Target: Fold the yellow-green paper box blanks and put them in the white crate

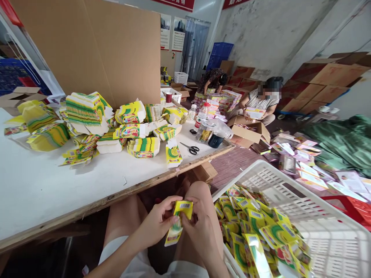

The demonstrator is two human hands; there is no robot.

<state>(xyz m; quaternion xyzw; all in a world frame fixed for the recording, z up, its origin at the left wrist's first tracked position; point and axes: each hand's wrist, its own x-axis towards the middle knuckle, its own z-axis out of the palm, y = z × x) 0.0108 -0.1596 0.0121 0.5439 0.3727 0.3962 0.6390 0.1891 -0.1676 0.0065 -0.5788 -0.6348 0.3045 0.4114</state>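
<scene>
A small yellow and green carton with a barcode near its top is held over my lap. My left hand grips its left side, thumb across the front. On the right side, my right hand closes on the same carton, thumb pressed to its face. Just right of my knees stands a white plastic basket holding many similar yellow cartons. Stacks of flat yellow and green cartons lie on the white table, and a single carton sits near its front edge.
Black-handled scissors, a dark cup, a clear jar and bottles stand at the table's right end. A large cardboard sheet rises behind the stacks. Two people work beyond, near an open cardboard box and scattered packaging.
</scene>
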